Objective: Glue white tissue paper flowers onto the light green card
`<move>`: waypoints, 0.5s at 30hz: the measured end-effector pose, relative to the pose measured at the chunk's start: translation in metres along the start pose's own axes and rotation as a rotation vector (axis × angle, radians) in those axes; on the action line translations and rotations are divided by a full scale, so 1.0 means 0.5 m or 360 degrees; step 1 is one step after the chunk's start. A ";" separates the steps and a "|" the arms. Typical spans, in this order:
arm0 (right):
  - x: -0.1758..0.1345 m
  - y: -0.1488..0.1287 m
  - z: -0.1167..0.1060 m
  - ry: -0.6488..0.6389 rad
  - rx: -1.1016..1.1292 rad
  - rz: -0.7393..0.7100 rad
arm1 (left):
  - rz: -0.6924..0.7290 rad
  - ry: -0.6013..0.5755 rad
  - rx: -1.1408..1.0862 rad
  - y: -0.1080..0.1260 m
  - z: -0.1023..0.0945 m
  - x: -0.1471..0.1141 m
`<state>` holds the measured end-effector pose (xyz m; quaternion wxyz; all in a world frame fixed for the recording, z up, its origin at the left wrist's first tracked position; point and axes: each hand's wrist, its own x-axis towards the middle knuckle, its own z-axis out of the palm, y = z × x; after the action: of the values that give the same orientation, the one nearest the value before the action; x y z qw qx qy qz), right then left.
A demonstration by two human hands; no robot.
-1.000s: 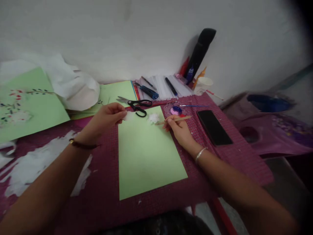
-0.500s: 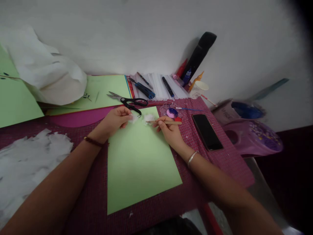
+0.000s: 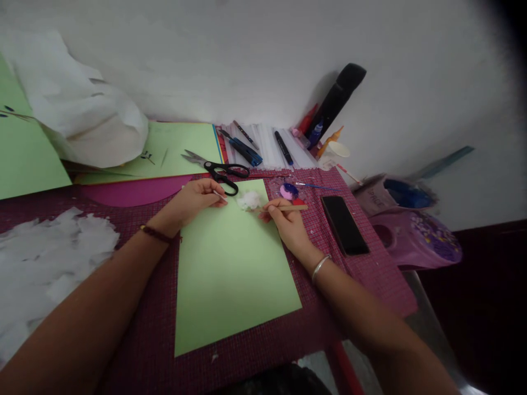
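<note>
Desk point(image 3: 382, 293): covered in red checked cloth, far edge toward the wall. Green sheet point(image 3: 239, 280): flat on it, near edge just inside the desk's near edge. Heap of white scraps point(image 3: 61, 258): at the desk's left edge, beside my left forearm.

My left hand point(image 3: 201, 198): over the sheet's far left corner, thumb and fingers pinched on a small white piece. My right hand point(image 3: 284, 216): at the sheet's right edge, toward the far corner, grasping a wooden stick.

Scissors point(image 3: 212, 164): one black handle loop over the sheet's far edge, blades pointing left. Phone point(image 3: 345, 225): face up, near the desk's right edge. Wooden stick point(image 3: 296, 208): tip at the near right side of the tuft; contact, cannot tell. White tuft point(image 3: 248, 199): on the sheet, near its far edge, between my hands. White piece point(image 3: 220, 196): mostly hidden by my left fingers.
</note>
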<state>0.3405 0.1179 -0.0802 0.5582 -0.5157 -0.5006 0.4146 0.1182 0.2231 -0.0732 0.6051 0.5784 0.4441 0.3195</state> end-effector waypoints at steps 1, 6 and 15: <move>0.001 0.002 0.002 0.0003 -0.0006 -0.0006 | -0.0006 -0.0005 0.0004 0.000 0.000 0.000; 0.007 0.002 0.005 0.0062 0.0003 -0.0028 | -0.0044 0.0033 -0.0040 0.009 0.008 -0.002; 0.007 0.005 0.003 0.0054 -0.0023 -0.0028 | -0.0023 0.0077 0.0096 0.016 0.013 -0.007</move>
<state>0.3396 0.1220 -0.0825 0.5666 -0.5223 -0.4986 0.3970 0.1237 0.2181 -0.0651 0.5789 0.5853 0.4720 0.3156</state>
